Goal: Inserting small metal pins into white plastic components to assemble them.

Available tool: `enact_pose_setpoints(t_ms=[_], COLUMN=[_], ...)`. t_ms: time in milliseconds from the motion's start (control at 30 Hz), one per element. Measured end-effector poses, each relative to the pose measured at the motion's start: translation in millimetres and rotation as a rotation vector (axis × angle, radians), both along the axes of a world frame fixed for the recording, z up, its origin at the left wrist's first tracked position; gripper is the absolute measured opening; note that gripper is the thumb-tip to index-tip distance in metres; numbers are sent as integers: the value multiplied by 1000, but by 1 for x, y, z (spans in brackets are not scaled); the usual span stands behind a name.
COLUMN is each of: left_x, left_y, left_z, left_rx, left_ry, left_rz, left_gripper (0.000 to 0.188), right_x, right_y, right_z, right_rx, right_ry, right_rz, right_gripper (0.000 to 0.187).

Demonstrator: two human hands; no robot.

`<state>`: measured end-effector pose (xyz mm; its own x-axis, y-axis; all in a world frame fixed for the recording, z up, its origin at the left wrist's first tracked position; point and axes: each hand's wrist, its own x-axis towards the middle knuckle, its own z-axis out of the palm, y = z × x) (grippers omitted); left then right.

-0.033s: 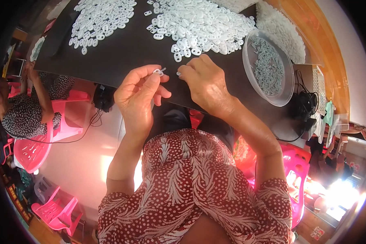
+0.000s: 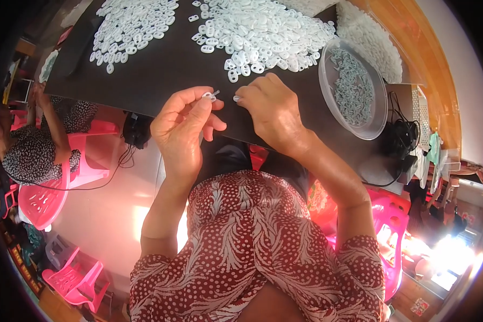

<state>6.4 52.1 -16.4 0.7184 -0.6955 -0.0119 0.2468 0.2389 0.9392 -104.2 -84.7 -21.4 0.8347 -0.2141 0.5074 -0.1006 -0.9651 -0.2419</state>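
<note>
My left hand (image 2: 182, 121) is closed in a pinch on a small white oval plastic piece with holes (image 2: 209, 97). A small grey screw (image 2: 216, 92) pokes out of that piece. A little to the right, my right hand (image 2: 271, 104) has its thumb and fingertips closed on another small white plastic piece (image 2: 236, 99), mostly covered by the fingers. Both hands are over the near edge of the dark table (image 2: 139, 86). Beyond them lies a large pile of loose white two-holed pieces (image 2: 268, 35). A second pile of white oval pieces (image 2: 131, 32) spreads at the far left.
Right of my right hand stands a round clear plastic tub (image 2: 380, 115) with many small grey screws (image 2: 353, 88). Behind it is a heap of white parts (image 2: 367, 43). Black cables (image 2: 405, 131) hang at the right edge. A seated person (image 2: 35, 150) and pink chairs (image 2: 45, 201) are at left.
My right hand has shifted very slightly, and a bit more of its white piece shows. My left hand stays in place.
</note>
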Motion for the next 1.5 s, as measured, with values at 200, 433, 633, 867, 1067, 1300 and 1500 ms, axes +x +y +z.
enact_pose_setpoints(t_ms=[200, 433, 633, 867, 1067, 1300, 1500], left_x=[-16, -30, -38, -47, -43, -42, -44], left_y=[-10, -25, -29, -28, -30, -31, -29], left_z=[8, 14, 14, 20, 15, 6, 10], left_rx=[17, -34, -16, 10, 9, 10, -36], left_ry=[83, 15, -6, 77, 146, 4, 101], left_rz=[-115, -65, -92, -197, -216, -146, -224], left_gripper=[17, 17, 16, 17, 17, 16, 16], right_x=[-26, -38, -45, -52, -50, -53, -52], right_y=[1, 3, 10, 10, 10, 1, -2], right_z=[26, 30, 25, 33, 28, 31, 26], right_rx=[1250, 1358, 1217, 1160, 1259, 1290, 1384], right_ry=[-51, -118, -230, -212, -306, -262, -281], right_rz=[-163, -113, -142, -200, -217, -172, -165], right_gripper=[10, 13, 15, 14, 11, 14, 15])
